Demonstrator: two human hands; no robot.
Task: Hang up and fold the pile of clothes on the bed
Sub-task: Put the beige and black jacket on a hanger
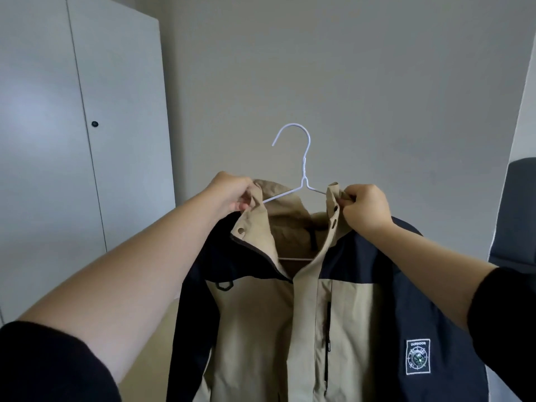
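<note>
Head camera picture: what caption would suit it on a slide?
Left hand and right hand pinch the collar of a beige-and-navy jacket on a white wire hanger, facing a grey wall.

We see a plain grey wall (348, 82) ahead, evenly lit. White wardrobe (43, 140) on the left, two flat doors, small dark round knob (94, 123). Dark chair (519, 213) at the right edge, against a paler wall section (523, 97).
</note>
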